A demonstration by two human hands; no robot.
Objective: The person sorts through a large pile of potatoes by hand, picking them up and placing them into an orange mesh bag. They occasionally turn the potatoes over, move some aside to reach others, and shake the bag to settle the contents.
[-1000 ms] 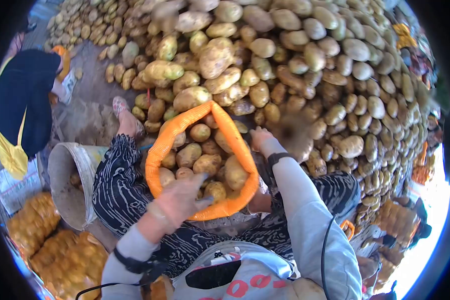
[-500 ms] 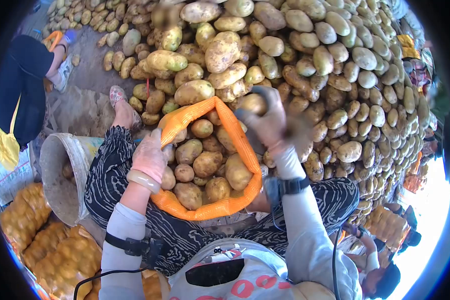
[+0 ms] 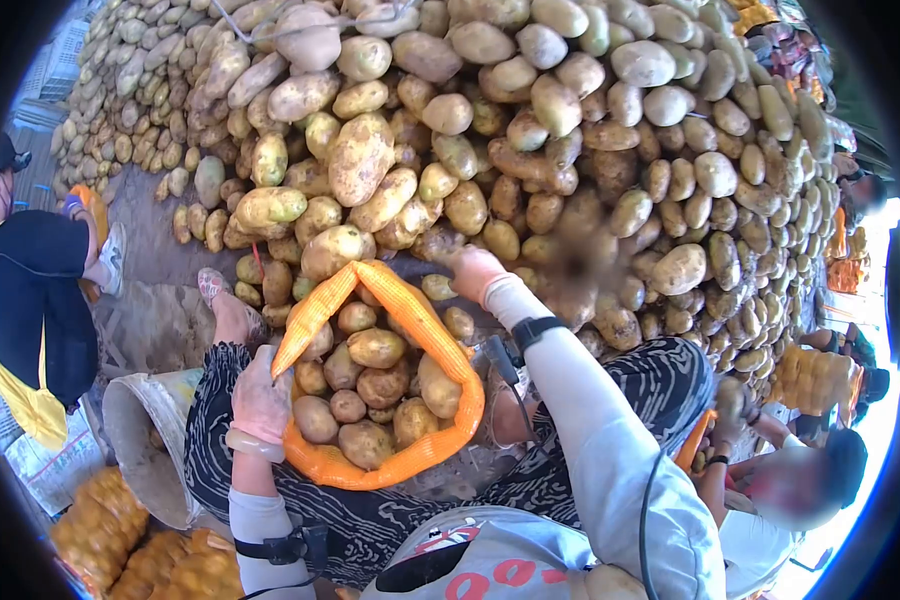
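Observation:
My left hand (image 3: 258,400), in a thin glove with a pale bangle at the wrist, is closed on the left rim of an orange mesh bag (image 3: 460,385). The bag stands between my legs, its mouth held wide, with several potatoes (image 3: 381,386) inside. Beyond the bag's far rim, my right hand (image 3: 478,274) reaches to the lower edge of the potato pile (image 3: 360,160). Its gloved fingers lie against a brownish potato (image 3: 436,242); they are blurred and partly hidden, so I cannot tell whether they grip it. A smaller potato (image 3: 437,288) lies just below this hand.
To my left stands a dirty white bucket (image 3: 135,450) with filled mesh bags (image 3: 100,525) in front of it. A person in dark clothes (image 3: 40,300) is at the far left. Another person (image 3: 770,490) works at the right, near a filled bag (image 3: 815,380).
My right hand, which held a potato beside the bag's right rim, has moved left to the pile's edge. My left hand keeps its hold on the rim. The view has shifted.

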